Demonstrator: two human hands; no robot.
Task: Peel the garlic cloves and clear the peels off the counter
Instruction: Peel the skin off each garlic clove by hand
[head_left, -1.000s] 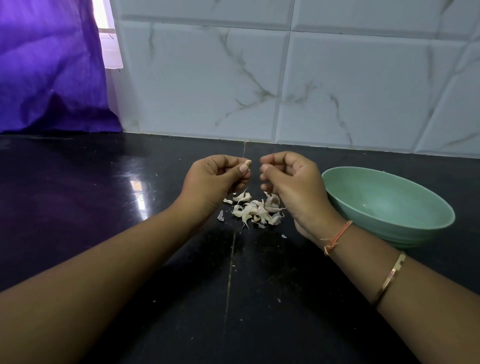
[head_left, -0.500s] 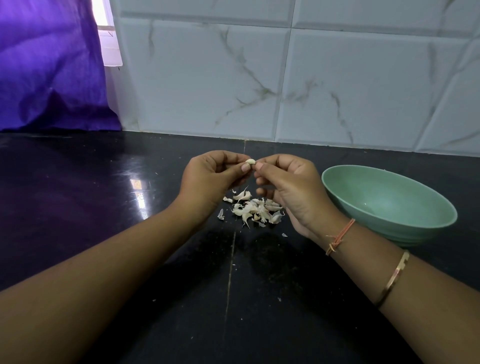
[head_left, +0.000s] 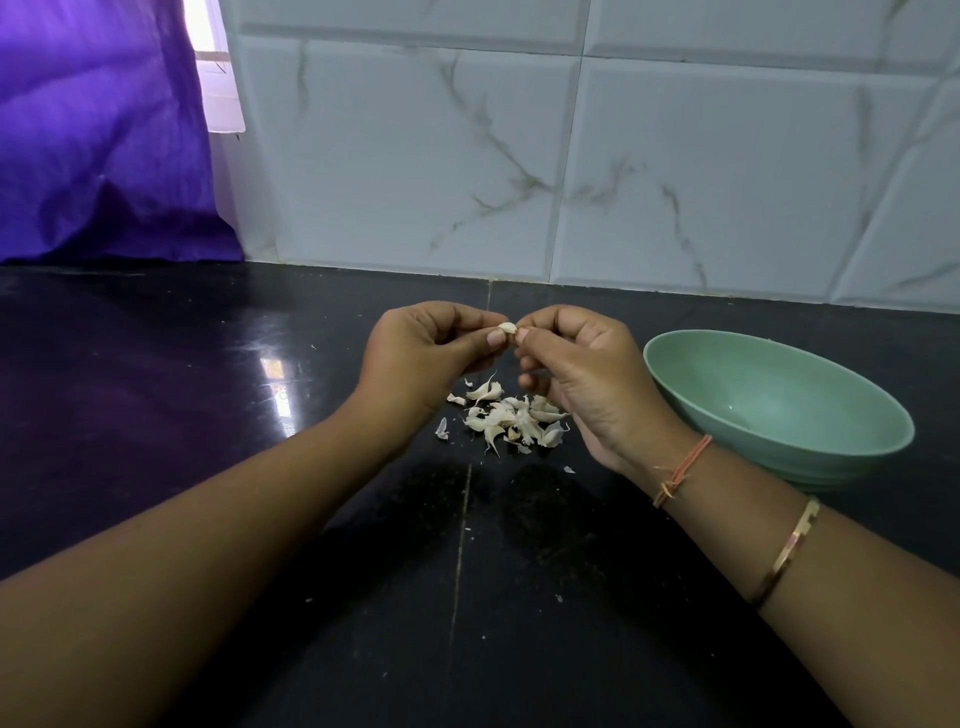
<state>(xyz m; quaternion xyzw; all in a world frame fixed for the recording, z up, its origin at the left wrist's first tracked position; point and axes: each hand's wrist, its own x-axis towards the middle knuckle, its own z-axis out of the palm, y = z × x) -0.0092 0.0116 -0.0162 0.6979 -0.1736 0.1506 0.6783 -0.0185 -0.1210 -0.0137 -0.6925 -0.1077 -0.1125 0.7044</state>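
The peels (head_left: 511, 418) lie heaped on the counter (head_left: 467, 597), just under your hands. Above them, your left hand (head_left: 421, 358) and right hand (head_left: 587, 374) both pinch one garlic clove (head_left: 508, 328) in curled fingertips; its long axis runs across, from hand to hand.

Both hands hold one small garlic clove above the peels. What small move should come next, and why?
Probably pull the skin off: left hand and right hand both pinch the garlic clove over the pile of peels, beside the green bowl. Whether skin remains is too small to tell.
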